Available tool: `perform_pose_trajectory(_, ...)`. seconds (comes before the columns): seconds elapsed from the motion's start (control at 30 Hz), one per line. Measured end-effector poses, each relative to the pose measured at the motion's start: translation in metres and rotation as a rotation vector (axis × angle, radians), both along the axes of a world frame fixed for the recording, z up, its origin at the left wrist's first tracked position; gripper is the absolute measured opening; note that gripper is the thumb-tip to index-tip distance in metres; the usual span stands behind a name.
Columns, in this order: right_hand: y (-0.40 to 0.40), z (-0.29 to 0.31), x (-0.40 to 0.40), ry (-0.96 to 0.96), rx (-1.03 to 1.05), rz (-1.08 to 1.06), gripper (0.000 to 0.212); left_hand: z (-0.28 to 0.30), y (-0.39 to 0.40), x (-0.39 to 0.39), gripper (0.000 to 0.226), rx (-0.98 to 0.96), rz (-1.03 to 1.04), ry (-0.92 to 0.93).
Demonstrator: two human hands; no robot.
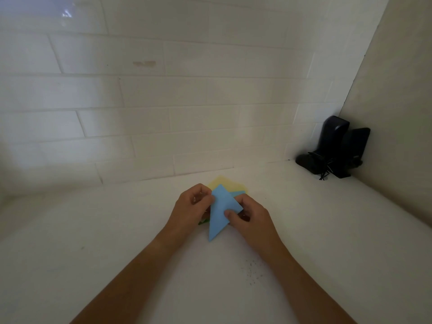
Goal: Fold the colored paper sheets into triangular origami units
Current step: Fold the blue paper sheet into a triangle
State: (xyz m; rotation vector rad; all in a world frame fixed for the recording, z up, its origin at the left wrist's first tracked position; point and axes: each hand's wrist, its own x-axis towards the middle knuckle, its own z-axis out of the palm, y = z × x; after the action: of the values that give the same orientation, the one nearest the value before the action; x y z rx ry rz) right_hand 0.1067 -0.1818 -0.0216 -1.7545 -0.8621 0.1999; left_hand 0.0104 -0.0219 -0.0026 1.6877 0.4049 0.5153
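No legible text, labels, brands, numbers or signs anywhere. Folded light-blue paper triangle (pixel 221 211): blank face. Black plastic device in the corner (pixel 336 148): too dark to show markings.

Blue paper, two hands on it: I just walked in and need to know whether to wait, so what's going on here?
A person is folding origami on a white counter. Both hands hold a blue paper already folded into a pointed triangular shape: the left hand pinches its upper left edge, the right hand its right corner. A yellow sheet lies beneath, near the wall.
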Motion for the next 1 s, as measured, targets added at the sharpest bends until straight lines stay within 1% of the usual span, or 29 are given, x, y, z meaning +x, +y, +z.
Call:
perform_pose_trajectory(0.17,-0.0004,-0.0009,0.001,-0.023,-0.024,0.003,0.009,0.0003,0.0007,-0.0003,0.017,0.025,0.041,-0.001)
perform_pose_trajectory(0.3,0.0008,-0.003,0.0032,0.026,0.022,-0.041,0.007,0.0021,-0.0001,-0.0003,0.02,-0.082,0.047,0.001)
perform_pose_trajectory(0.43,0.0002,-0.0015,0.0017,0.06,0.05,-0.033,0.011,0.0002,-0.0016,0.0013,0.011,-0.15,-0.025,0.046)
perform_pose_trajectory(0.5,0.0003,-0.0016,0.0016,0.063,0.065,-0.033,0.01,-0.0002,-0.0024,0.0015,0.011,-0.17,-0.049,0.048)
perform_pose_trajectory(0.6,-0.0005,0.0006,0.0007,0.051,0.104,-0.041,0.019,-0.0001,-0.0018,0.0018,0.011,-0.211,-0.024,0.045)
perform_pose_trajectory(0.7,-0.002,0.0049,-0.0028,0.028,0.137,-0.003,0.026,0.0,-0.0012,0.0017,0.021,-0.287,-0.011,0.027)
perform_pose_trajectory(0.8,-0.0016,0.0048,-0.0033,0.017,0.158,0.023,0.033,0.0028,-0.0031,0.0008,0.023,-0.351,0.004,-0.012)
perform_pose_trajectory(0.87,-0.0007,0.002,-0.0023,-0.008,0.151,0.025,0.037,0.0033,-0.003,0.0007,0.02,-0.348,0.017,-0.027)
perform_pose_trajectory(1.0,0.0,-0.0019,-0.0012,-0.032,0.125,0.006,0.038,0.0046,-0.0035,0.0011,0.024,-0.336,0.005,-0.022)
